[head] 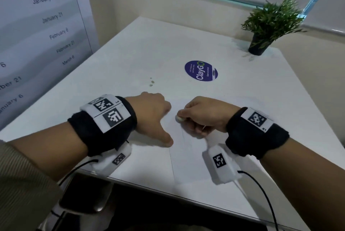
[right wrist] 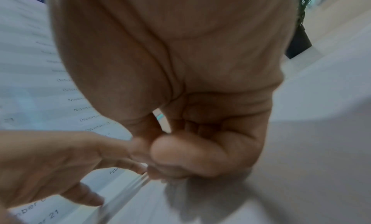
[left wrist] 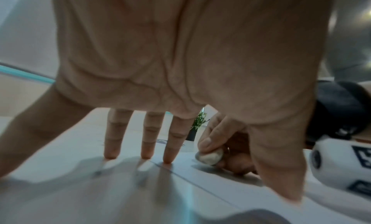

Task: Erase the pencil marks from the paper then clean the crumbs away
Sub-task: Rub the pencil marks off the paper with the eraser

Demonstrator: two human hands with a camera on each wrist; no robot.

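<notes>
Scene: A person sat at a white table [head: 130, 53], mid-frame in the head view, with a sheet of paper [head: 188, 158] lying at the lower centre.
Right hand: The right hand [head: 203, 117] had its thumb and curled fingers clamped on a small whitish eraser [head: 179, 118], whose tip touched the paper.
Left hand: The left hand [head: 151, 113] pressed down at the sheet's left edge, fingers [left wrist: 111, 141] straight and slightly apart, thumb stretched toward the lower frame.
Progress: Erasing looked under way, not finished; faint pencil marks [head: 183, 137] showed just below the eraser.
Still to do: Crumbs were too small to make out, and the sweeping step appeared not yet begun.
Background: A potted plant [head: 268, 25] stood upper right, a round purple sticker [head: 201, 71] at centre, a dated chart [head: 37, 16] upper left.
</notes>
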